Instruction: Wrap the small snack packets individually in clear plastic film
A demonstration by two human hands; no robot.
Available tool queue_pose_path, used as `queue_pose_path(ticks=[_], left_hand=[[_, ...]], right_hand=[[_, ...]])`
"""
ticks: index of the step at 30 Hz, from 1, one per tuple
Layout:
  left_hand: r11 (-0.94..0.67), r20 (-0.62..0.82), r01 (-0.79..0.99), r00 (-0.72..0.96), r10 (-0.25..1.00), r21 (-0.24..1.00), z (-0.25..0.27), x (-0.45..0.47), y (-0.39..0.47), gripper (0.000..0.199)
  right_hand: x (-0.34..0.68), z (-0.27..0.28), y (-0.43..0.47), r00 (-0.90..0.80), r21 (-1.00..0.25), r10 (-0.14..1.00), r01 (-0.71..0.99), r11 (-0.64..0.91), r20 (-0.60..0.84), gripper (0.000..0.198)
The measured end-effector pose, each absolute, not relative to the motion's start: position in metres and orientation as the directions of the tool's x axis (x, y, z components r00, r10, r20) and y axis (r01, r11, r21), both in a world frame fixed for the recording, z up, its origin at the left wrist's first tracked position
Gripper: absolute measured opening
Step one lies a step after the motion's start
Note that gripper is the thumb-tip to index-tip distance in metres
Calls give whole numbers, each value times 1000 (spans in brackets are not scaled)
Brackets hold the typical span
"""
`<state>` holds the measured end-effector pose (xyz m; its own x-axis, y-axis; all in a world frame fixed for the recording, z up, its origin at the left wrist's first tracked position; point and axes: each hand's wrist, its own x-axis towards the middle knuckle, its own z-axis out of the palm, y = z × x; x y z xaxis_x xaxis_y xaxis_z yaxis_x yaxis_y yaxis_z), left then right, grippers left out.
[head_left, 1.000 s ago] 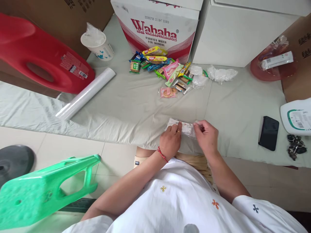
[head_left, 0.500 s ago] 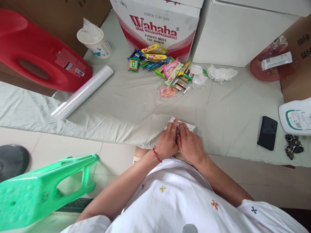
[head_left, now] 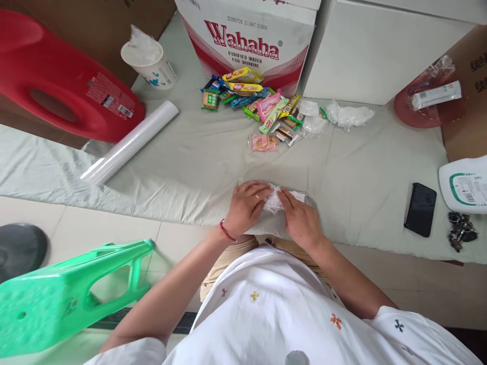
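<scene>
At the table's near edge lies a small flat packet in crinkled clear plastic [head_left: 274, 201]; what is inside it I cannot make out. My left hand [head_left: 246, 207], with a ring and a red string bracelet, rests over its left end, fingers stretched out and lying flat. From the other side my right hand [head_left: 302, 220] lays its extended fingers on top of the packet's right part. Both hands press on it without wrapping round it. A pink-wrapped biscuit packet [head_left: 264, 143] lies just beyond, in front of a heap of small wrapped snacks [head_left: 270, 109].
A clear film roll [head_left: 131, 144], red jug [head_left: 102, 96] and paper cup [head_left: 146, 66] stand left. Behind are a Wahaha carton [head_left: 247, 43] and white box [head_left: 380, 50]. Phone [head_left: 420, 210], keys [head_left: 461, 230] and white bottle [head_left: 466, 185] lie right. A green stool [head_left: 41, 309] is lower left.
My hands were close together on the packet; my left hand has slid leftward, uncovering its crinkled plastic middle. My right hand stays nearly in place.
</scene>
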<state>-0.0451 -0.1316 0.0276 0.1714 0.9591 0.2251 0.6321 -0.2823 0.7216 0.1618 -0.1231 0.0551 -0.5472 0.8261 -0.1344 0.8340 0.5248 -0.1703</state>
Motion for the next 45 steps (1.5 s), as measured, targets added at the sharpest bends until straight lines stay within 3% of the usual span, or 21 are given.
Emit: queue_pose_path(ticks=[3,6,9,12,15,18,22,26,32,35,39,43,45], left_hand=[[-332,179,649,292,939,684,14,-35,-128,37],[-339,174,702,298,939,627,6,-27,-129,41],[-339,163,751,301,939,567,5,-24,-132,41],[-334,156,780,297,942,529,6,-24,-133,38],[-330,149,786,297,943,523,5,-24,-133,37],[-326,145,782,295,944,530,5,-24,-132,37],[-326,144,780,297,944,534,6,-23,-132,38],[-322,131,788,299,945,525,8,-22,-131,39],[-347,98,797,345,933,494,11,-20,-128,41],[-348,79,804,355,932,482,11,-19,-126,41],[-338,81,785,348,934,520,10,-21,-123,43],[-311,84,759,323,943,571,8,-24,-122,45],[-281,76,762,294,953,583,7,-24,-122,45]], right_hand=[[161,50,-125,-519,-245,850,839,486,-88,65],[161,50,-125,-514,-344,855,818,461,-75,80],[169,62,-122,-542,-538,838,726,428,-65,87],[190,81,-114,-536,-769,843,558,313,-46,67],[219,89,-101,-339,-849,941,501,168,-13,38],[238,77,-87,-257,-805,963,552,217,83,26],[234,46,-78,-544,-665,822,553,502,169,28],[212,29,-81,-687,-497,720,595,631,91,44],[189,35,-86,-728,-239,685,671,702,-29,55],[180,42,-87,-730,-168,679,681,713,-79,56],[176,45,-84,-722,-210,683,689,694,-112,60],[191,50,-80,-753,-446,658,590,673,-4,73],[205,53,-79,-685,-545,722,569,616,100,69]])
